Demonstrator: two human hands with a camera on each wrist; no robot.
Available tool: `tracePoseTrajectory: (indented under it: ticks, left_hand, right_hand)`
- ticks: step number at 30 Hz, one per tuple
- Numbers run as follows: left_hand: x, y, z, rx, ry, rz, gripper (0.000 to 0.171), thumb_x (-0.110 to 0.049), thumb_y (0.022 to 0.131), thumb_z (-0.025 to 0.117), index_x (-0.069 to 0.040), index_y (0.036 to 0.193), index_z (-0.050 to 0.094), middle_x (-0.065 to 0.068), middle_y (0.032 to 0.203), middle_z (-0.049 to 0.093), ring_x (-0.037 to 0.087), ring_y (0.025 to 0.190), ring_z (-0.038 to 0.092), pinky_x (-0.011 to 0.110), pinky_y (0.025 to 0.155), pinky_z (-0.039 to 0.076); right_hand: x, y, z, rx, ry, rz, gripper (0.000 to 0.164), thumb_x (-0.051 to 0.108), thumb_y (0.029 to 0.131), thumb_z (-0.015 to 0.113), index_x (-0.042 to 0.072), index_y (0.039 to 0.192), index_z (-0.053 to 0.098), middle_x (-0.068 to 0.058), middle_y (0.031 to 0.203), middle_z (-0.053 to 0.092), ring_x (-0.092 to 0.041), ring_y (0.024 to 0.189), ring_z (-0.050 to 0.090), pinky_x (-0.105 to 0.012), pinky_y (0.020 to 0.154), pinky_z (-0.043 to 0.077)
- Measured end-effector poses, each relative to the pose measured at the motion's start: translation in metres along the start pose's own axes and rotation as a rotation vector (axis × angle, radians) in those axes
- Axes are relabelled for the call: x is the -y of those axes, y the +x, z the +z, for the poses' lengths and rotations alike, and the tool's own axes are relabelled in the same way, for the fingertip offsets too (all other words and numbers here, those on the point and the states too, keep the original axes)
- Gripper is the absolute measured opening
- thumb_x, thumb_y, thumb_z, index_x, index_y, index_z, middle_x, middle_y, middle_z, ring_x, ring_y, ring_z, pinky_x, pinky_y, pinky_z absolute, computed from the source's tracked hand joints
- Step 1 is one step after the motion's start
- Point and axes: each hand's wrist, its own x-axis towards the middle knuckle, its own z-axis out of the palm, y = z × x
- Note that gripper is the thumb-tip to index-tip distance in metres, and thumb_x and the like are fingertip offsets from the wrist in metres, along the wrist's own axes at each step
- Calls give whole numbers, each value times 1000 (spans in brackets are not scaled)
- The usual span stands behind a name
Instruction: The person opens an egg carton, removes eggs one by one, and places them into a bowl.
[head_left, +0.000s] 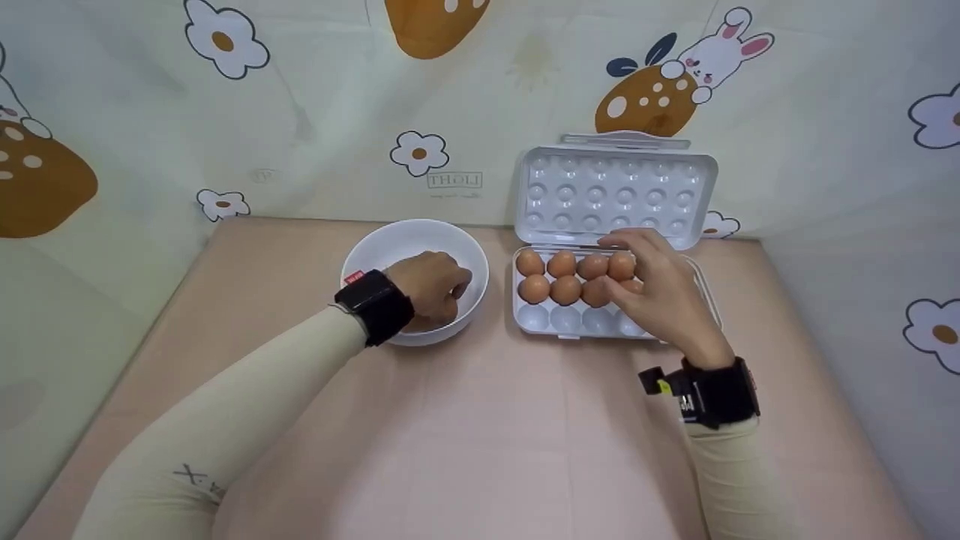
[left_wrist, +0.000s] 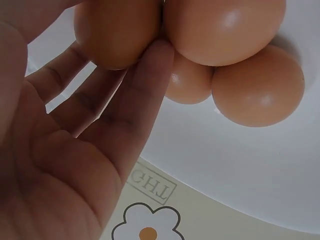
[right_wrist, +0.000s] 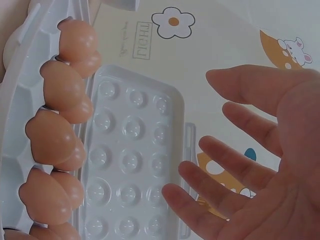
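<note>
My left hand (head_left: pixel 429 285) reaches down into a white bowl (head_left: pixel 379 246). In the left wrist view its thumb and fingers are round a brown egg (left_wrist: pixel 117 37). Against that egg lies another egg (left_wrist: pixel 225 30), with more eggs (left_wrist: pixel 257 87) beneath on the bowl's white inside. Over the right part of an egg carton (head_left: pixel 534 321) hovers my right hand (head_left: pixel 660 289), fingers spread and holding nothing. Brown eggs (head_left: pixel 535 289) fill the visible cups of the back two rows; those behind the hand are partly hidden. The visible front-row cups hold no eggs.
The carton's lid (head_left: pixel 615 180) stands raised at the back, leaning near the patterned backdrop (head_left: pixel 315 150). A pink-beige cloth (head_left: pixel 495 442) covers the table. The bowl stands left of the carton with a narrow gap between them.
</note>
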Motion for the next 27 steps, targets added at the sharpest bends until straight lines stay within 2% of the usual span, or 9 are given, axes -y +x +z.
tracePoseTrajectory:
  ticks: [7, 13, 17, 22, 27]
  left_hand:
    - [-3, -1, 0, 9, 12, 8, 8, 0, 84, 65, -6, 89, 67, 7, 81, 65, 25, 83, 58, 38, 75, 50]
    - [-3, -1, 0, 24, -3, -15, 10, 0, 82, 65, -7, 90, 67, 7, 83, 65, 25, 85, 57, 38, 76, 49]
    - [-2, -3, -2, 25, -7, -21, 18, -1, 79, 66, -5, 97, 70, 8, 89, 67, 26, 87, 56, 40, 79, 51]
    - [-2, -5, -8, 30, -27, -40, 33, -3, 78, 72, -6, 111, 73, 8, 99, 69, 28, 95, 59, 41, 85, 52]
    - [-3, -6, -13, -8, -60, -44, 31, -10, 90, 77, -10, 121, 71, 7, 105, 68, 27, 99, 62, 40, 91, 55]
  right_hand:
    - [1, 0, 0, 7, 12, -4, 45, 1, 87, 81, 12, 129, 71, -7, 131, 66, -26, 116, 65, -45, 91, 55]
    - [-1, 0, 1, -6, 4, -25, 44, -1, 86, 79, 11, 127, 72, -6, 128, 68, -28, 117, 67, -45, 94, 53]
    - [0, -1, 1, -18, -4, -46, 43, -1, 85, 80, 10, 125, 73, -6, 125, 69, -28, 117, 68, -46, 95, 53]
    - [1, -2, -1, 11, -20, -36, 42, 1, 86, 82, 12, 126, 72, -7, 126, 68, -28, 116, 68, -49, 96, 55]
    - [-1, -2, -6, 60, -8, -12, 43, -1, 86, 82, 9, 126, 70, -11, 126, 68, -30, 113, 67, -53, 96, 56]
